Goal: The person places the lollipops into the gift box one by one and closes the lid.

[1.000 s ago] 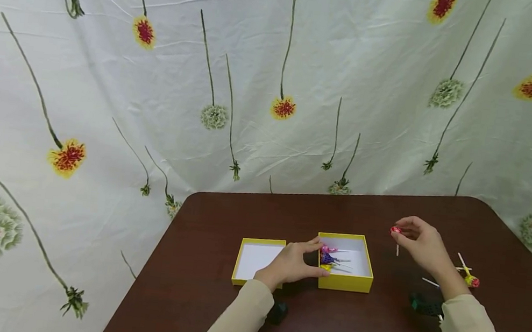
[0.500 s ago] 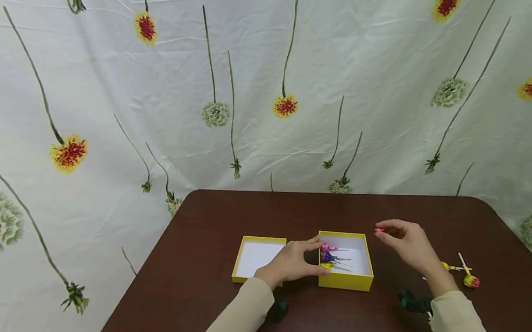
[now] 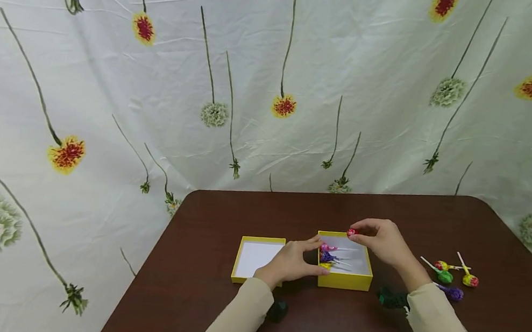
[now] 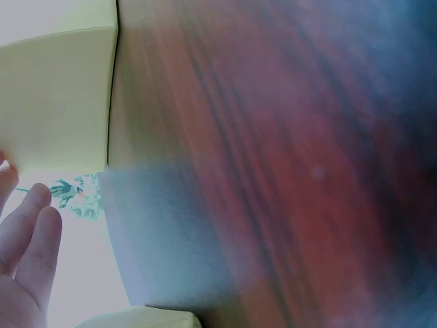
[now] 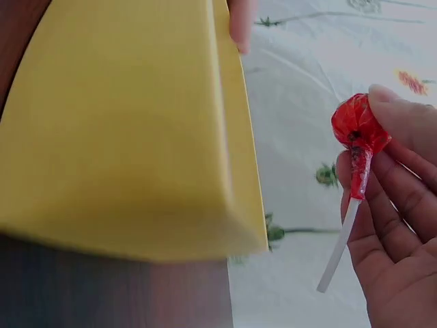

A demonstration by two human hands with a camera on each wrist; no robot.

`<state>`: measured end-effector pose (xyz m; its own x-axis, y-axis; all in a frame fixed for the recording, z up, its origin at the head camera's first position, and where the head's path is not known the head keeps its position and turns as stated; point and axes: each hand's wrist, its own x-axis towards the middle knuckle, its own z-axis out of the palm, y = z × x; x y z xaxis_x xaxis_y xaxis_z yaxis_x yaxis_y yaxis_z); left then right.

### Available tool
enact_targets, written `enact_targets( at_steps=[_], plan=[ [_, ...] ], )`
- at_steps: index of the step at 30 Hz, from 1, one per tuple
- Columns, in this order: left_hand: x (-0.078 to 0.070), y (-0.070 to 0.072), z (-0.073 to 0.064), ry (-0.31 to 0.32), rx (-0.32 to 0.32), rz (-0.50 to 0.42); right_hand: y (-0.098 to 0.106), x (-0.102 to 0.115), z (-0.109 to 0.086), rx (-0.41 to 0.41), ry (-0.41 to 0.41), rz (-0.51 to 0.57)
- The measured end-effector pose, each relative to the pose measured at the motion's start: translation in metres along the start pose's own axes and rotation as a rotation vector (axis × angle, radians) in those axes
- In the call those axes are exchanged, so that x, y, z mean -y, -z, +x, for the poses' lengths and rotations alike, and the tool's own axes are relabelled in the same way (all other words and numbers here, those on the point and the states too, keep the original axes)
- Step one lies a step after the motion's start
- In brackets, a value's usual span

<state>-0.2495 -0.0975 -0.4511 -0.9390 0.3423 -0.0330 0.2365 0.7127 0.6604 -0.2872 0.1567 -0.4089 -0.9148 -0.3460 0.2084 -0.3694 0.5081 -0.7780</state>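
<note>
A yellow box (image 3: 344,281) with a white inside stands uncovered on the table, and my left hand (image 3: 291,263) grips its left side, thumb at the front and fingers further back. Along that side, in the box, lie a pink lollipop (image 3: 328,247), a purple lollipop (image 3: 326,257) and a yellow lollipop (image 3: 326,266). Over the box's back right part, my right hand (image 3: 384,243) pinches a red lollipop (image 3: 352,232) by its wrapped head. In the right wrist view the red lollipop's (image 5: 356,123) white stick points down, with the yellow box (image 5: 130,123) beside it.
The yellow lid (image 3: 258,257), white side up, lies left of the box. Right of my right forearm are a green lollipop (image 3: 444,277), a purple lollipop (image 3: 454,294) and yellow-and-red lollipops (image 3: 471,280). A flowered cloth (image 3: 251,78) hangs behind the table (image 3: 222,210).
My right hand has carried the red lollipop leftward from the table's right side to above the box. Green and purple lollipops have come into sight behind it. My left hand stays put.
</note>
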Motion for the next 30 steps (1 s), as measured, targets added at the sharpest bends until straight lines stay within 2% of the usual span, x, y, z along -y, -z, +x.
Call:
enact_targets(
  at_steps=[9,18,25,30],
  plan=[
    [0.001,0.001,0.0,-0.017,-0.004,-0.003,-0.03,0.013,0.013,0.03,0.033,-0.012],
    [0.004,0.0,-0.001,-0.045,-0.002,-0.017,-0.056,0.003,0.019,0.066,0.014,-0.019],
    [0.003,0.0,-0.002,-0.051,-0.006,-0.014,-0.067,-0.005,0.023,0.058,0.019,-0.081],
    [0.003,0.0,-0.002,-0.052,-0.003,-0.019,-0.07,-0.006,0.025,0.077,0.003,-0.068]
  ],
)
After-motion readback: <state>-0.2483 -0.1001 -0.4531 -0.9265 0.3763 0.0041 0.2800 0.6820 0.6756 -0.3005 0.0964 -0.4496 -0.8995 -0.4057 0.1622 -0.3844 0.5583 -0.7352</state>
